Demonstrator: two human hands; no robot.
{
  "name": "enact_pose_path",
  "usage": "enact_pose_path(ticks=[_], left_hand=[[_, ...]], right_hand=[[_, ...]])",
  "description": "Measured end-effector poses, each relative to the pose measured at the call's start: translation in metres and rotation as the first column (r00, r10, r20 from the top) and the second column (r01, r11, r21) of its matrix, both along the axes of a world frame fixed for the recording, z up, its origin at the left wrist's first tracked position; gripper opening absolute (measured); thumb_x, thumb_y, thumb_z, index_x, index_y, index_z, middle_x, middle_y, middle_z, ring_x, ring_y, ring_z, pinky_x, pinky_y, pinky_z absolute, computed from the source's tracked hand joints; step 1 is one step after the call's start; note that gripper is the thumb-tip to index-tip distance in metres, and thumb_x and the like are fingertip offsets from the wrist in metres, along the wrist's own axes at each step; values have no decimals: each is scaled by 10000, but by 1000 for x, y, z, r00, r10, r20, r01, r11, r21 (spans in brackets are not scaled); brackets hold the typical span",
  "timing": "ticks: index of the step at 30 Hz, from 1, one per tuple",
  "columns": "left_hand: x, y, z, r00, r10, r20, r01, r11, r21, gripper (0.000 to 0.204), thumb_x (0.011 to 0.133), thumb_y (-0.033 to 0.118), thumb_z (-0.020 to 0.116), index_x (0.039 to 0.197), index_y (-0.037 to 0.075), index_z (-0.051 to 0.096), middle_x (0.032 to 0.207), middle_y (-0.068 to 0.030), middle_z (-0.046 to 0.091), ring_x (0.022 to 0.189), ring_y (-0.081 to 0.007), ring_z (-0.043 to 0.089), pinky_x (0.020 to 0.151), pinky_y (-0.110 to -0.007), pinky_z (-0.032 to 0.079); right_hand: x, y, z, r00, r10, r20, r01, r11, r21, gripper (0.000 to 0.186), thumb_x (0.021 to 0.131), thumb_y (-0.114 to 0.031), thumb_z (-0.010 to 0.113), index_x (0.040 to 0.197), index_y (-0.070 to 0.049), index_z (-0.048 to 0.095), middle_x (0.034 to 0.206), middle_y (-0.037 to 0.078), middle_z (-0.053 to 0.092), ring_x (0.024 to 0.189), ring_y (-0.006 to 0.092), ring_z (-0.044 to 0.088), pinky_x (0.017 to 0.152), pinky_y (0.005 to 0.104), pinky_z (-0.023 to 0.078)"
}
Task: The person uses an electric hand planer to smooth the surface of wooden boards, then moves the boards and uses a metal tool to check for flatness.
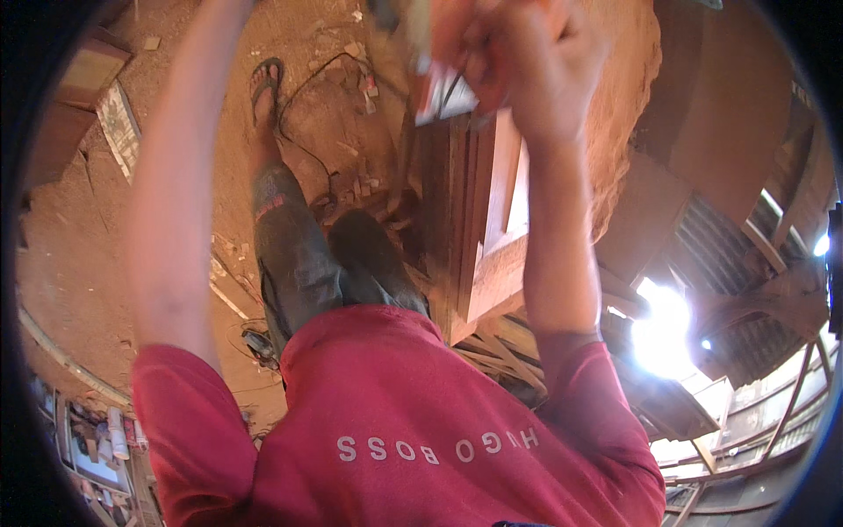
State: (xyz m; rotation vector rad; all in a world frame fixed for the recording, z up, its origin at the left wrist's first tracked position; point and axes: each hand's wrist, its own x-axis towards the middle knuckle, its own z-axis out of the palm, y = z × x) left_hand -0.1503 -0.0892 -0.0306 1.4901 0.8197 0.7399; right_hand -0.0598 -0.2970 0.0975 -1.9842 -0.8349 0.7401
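My right hand (536, 61) is raised at the top of the view, blurred, with its fingers closed on a small flat white and red piece (443, 98). It holds the piece at the upper end of a reddish-brown wooden panelled frame (492, 211), which stands in front of my legs. My left forearm (176, 176) reaches up along the left and leaves the picture at the top edge, so that hand is hidden. I wear a red shirt (395, 422) and dark trousers.
The ground is red-brown dirt (79, 246) with wood scraps. My foot in a sandal (266, 79) stands by a black cable (307, 149). Boards lie at the upper left, a shelf with bottles (105, 439) at the lower left. Roof timbers and a bright opening (663, 338) are right.
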Motion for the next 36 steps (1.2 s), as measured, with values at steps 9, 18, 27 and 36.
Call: enact_pose_path(ticks=[9, 18, 27, 36], left_hand=[[-231, -267, -74, 951, -23, -309, -72, 954, -292, 979, 668, 509, 891, 1350, -36, 448, 1186, -192, 582, 1132, -274, 576, 987, -380, 454], [-210, -341, -14, 992, 11, -129, -30, 988, -152, 971, 611, 470, 928, 1319, -2, 459, 1228, -190, 552, 1148, -291, 555, 1001, -395, 450], [-96, -389, 14, 987, -137, 89, 151, 973, -175, 935, 590, 454, 933, 1288, 28, 479, 1219, -195, 542, 1179, -345, 519, 1016, -433, 425], [-55, -343, 25, 987, -157, -36, 148, 971, -188, 908, 564, 416, 944, 1250, 26, 495, 1181, -173, 515, 1175, -338, 492, 1009, -431, 412]], right_hand=[[-205, -203, -26, 996, -36, -82, 3, 927, -376, 223, 740, -172, 737, 880, -8, 679, 731, 76, 650, 675, 104, 600, 626, 303, 505], [-227, -320, 7, 961, -69, 269, 136, 962, -239, 199, 666, -127, 724, 817, -11, 666, 657, 120, 625, 573, 202, 628, 573, 344, 501], [-157, -388, 25, 887, -422, 187, 450, 880, -153, 132, 689, -70, 693, 791, 4, 655, 674, 19, 636, 609, 119, 606, 572, 299, 494], [-111, -359, 14, 905, -404, 137, 425, 876, -228, 151, 679, -67, 691, 798, 14, 647, 683, 42, 619, 639, 96, 580, 600, 290, 487]])
